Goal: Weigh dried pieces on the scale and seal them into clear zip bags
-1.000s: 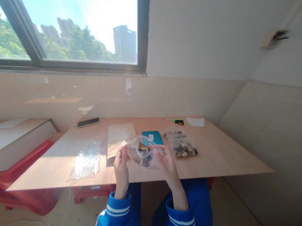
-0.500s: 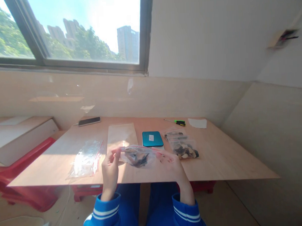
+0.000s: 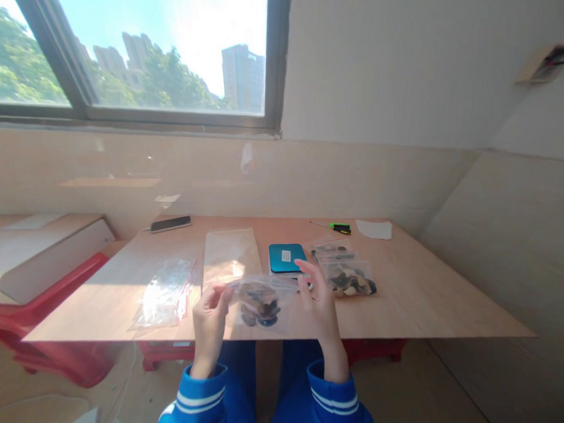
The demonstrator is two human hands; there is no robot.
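My left hand (image 3: 210, 314) pinches the upper left corner of a clear zip bag (image 3: 286, 317). Inside the bag, dark and brown flat pieces (image 3: 259, 305) lie bunched at the bottom; what they are I cannot make out. The bag hangs upright over the table's front edge. At its upper right corner is my right hand (image 3: 321, 303), thumb and forefinger apart; whether a finger still touches the plastic is unclear. Just beyond this hand sits a teal box-like device (image 3: 286, 257) with a white label.
Filled zip bags (image 3: 349, 278) lie right of the device on the wooden table (image 3: 421, 299). Flat clear bags (image 3: 166, 294) are at left, beside a brown paper sheet or envelope (image 3: 232, 251). Along the back lie a phone (image 3: 170, 224), a green-black screwdriver (image 3: 341, 228) and white paper (image 3: 374, 229).
The bag has swung from tilted to hanging, so its contents show more fully. My right hand has turned upright and moved slightly left, its thumb and forefinger now parted.
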